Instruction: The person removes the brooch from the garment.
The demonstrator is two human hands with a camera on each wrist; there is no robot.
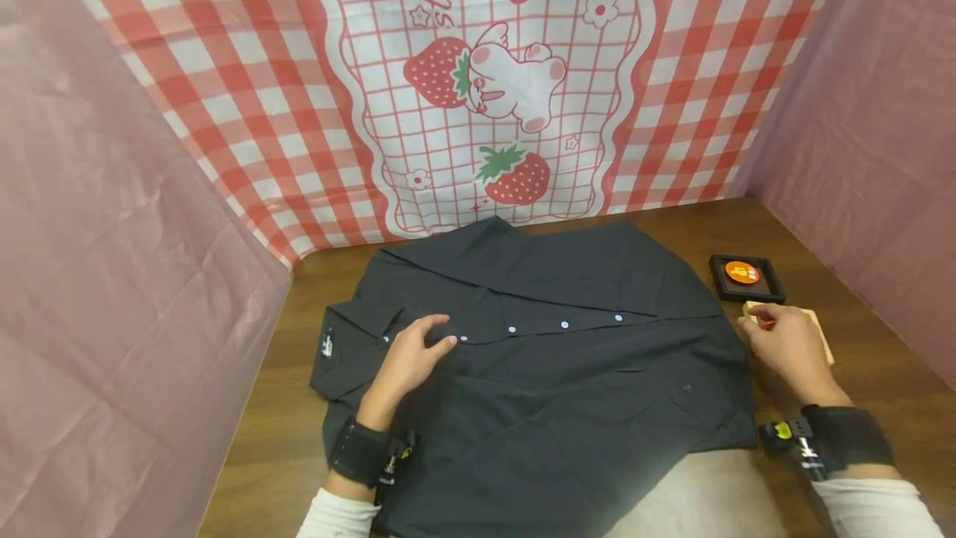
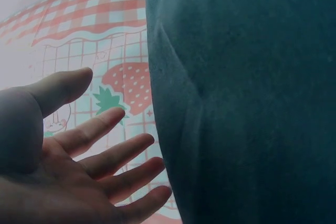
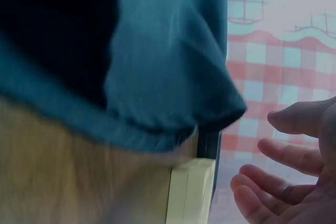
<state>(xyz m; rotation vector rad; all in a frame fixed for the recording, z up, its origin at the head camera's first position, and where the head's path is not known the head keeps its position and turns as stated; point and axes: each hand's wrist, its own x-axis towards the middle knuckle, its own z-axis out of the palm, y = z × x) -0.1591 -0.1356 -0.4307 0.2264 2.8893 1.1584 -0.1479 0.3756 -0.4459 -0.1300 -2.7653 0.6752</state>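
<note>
A dark grey button-up shirt (image 1: 538,405) lies spread on its side, collar to the left, with a row of white buttons across its middle. My left hand (image 1: 407,355) hovers over it near the collar, fingers relaxed and thumb apart. The left wrist view shows that hand (image 2: 79,177) with an empty palm beside the dark cloth (image 2: 241,103). Past the shirt's right edge, my right hand (image 1: 792,347) is over a cream-coloured block (image 1: 821,335), partly hiding it. Seen from the right wrist, its loosely bent fingers (image 3: 286,156) hold nothing, close beside the block (image 3: 191,192).
Behind the block sits a small black square tray (image 1: 774,287) with an orange round piece (image 1: 743,273) in it. A pale cloth (image 1: 702,496) shows at the front. Pink curtains (image 1: 889,123) flank the brown wooden table (image 1: 261,413); a strawberry-print cloth (image 1: 672,106) hangs behind.
</note>
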